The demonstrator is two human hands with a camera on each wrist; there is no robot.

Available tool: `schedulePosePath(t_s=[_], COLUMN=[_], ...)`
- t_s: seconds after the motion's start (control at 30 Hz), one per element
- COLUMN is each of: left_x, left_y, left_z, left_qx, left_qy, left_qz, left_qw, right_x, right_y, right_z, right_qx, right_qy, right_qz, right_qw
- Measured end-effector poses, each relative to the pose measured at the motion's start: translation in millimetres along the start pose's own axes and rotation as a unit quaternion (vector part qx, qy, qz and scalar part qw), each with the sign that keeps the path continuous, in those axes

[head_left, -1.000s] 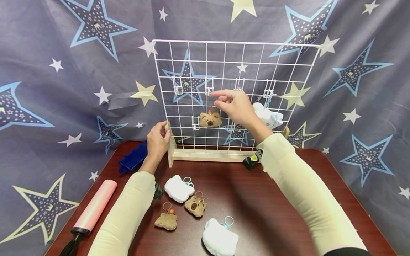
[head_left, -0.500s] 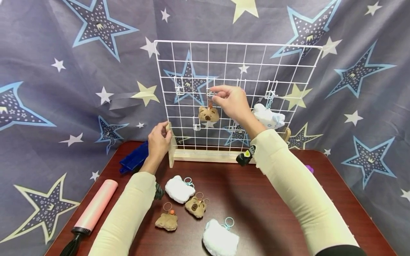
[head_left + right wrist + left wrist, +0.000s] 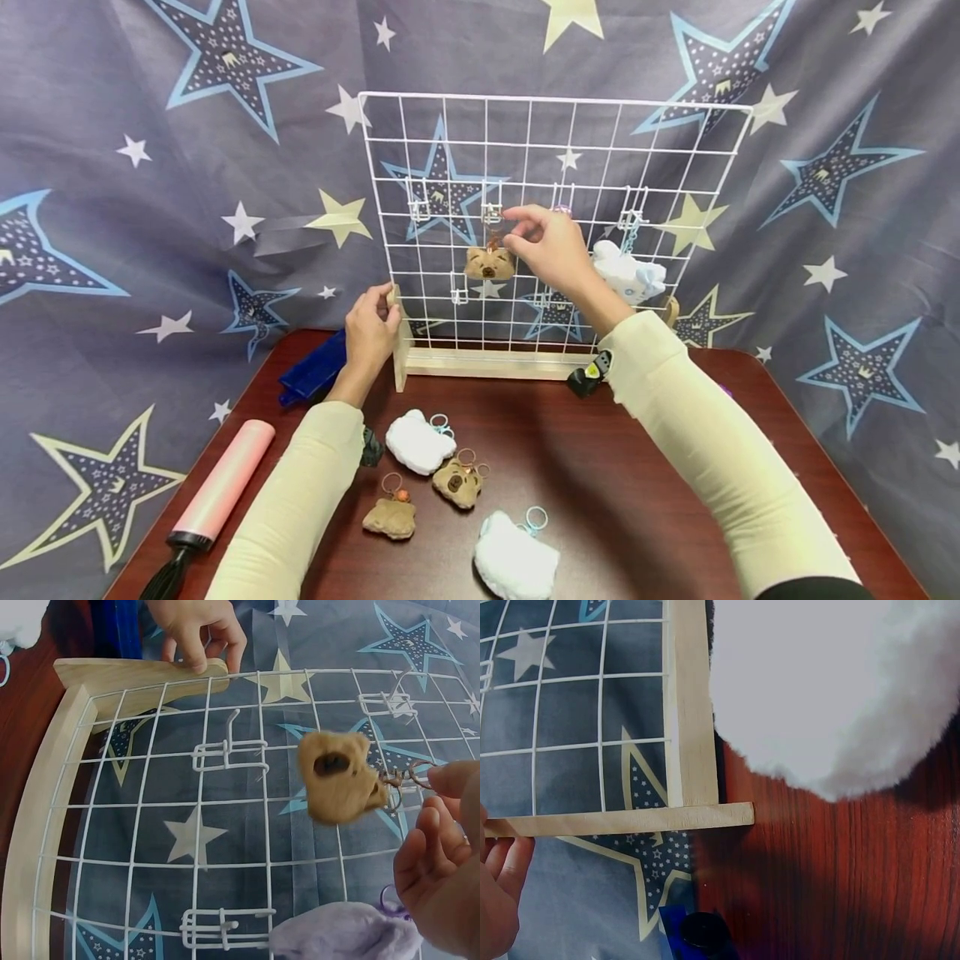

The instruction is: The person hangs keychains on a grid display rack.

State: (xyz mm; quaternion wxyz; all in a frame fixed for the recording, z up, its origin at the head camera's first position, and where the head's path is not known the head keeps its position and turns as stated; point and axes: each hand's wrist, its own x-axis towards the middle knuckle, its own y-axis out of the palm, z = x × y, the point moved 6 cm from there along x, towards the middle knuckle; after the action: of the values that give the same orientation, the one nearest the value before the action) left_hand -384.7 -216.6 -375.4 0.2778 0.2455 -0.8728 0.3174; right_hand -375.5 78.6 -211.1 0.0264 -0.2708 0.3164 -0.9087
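Note:
My right hand (image 3: 551,250) pinches the key ring of a brown bear plush keychain (image 3: 490,264) between thumb and forefinger. The plush hangs in front of the white wire grid rack (image 3: 528,99), just below a white hook (image 3: 491,213); in the right wrist view, the pinched ring (image 3: 421,769) is close to a hook (image 3: 386,703). Whether ring and hook touch, I cannot tell. With curled fingers my left hand (image 3: 371,325) holds the top of the rack's left wooden support (image 3: 400,342).
On the brown table (image 3: 600,467) lie two white plush keychains (image 3: 420,443) and two brown ones (image 3: 390,518). A white-and-blue plush (image 3: 628,273) and a purple plush (image 3: 349,934) hang on the rack. A pink pump (image 3: 228,479) and a blue object (image 3: 315,367) lie at left.
The brown bear keychain has risen a little toward the hook, and its face has come up with it. My right hand has shifted slightly; my left hand stays on the support.

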Motion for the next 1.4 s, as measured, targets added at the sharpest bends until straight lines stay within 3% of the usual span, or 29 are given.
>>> schedulePosePath(t_s=[0.17, 0.4, 0.73, 1.4], left_x=[0.9, 2.4, 2.2, 0.4], left_y=[0.8, 1.9, 1.0, 0.0], left_z=[-0.6, -2.5, -2.6, -1.3], left_qx=[-0.005, -0.006, -0.007, -0.009], left_qy=[0.000, 0.003, 0.003, -0.001], left_qz=[0.002, 0.003, 0.000, 0.001], left_qw=[1.0000, 1.0000, 1.0000, 1.0000], right_x=[-8.7, -26.6, -54.0, -120.3], right_y=[-2.8, -0.5, 4.4, 40.9], right_z=[-6.7, -21.1, -38.6, -86.8], right_qx=[0.017, 0.040, 0.016, 0.026], right_qy=[-0.008, -0.013, -0.045, -0.043], right_qz=[0.003, 0.042, 0.065, 0.162], right_qw=[0.9998, 0.9982, 0.9967, 0.9855])
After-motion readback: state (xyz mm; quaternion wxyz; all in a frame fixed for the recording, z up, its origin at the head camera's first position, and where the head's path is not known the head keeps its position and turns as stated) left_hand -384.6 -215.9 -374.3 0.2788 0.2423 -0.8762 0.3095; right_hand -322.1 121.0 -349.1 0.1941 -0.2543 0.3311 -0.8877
